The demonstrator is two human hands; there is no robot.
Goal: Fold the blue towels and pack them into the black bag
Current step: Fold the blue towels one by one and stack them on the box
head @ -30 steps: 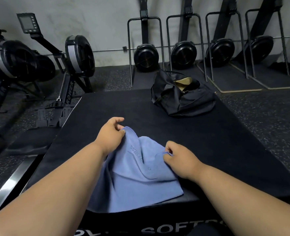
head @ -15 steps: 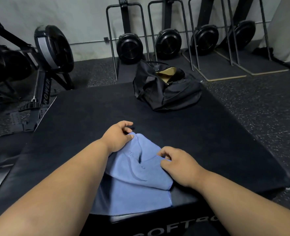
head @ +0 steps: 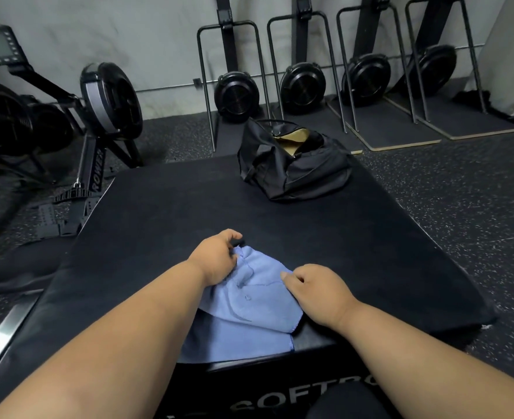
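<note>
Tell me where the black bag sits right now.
In the head view the black bag sits unzipped at the far end of the black padded box, right of centre, beyond the blue towel and in front of the upright rowing machines.

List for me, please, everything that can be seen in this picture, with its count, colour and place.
blue towel: one seen, light blue, near edge of the box, partly folded over itself
black bag: one, black with tan lining showing, unzipped, far side of the box top
soft box: one, black with white lettering on its front, under the towel and the bag
upright rowing machines: four, black, stood against the far wall
rowing machine: one, black and grey, on the floor at left
floor: black, speckled rubber
left hand: one, fingers curled, pinching the towel's far left corner
right hand: one, fingers curled on the towel's right edge
</note>
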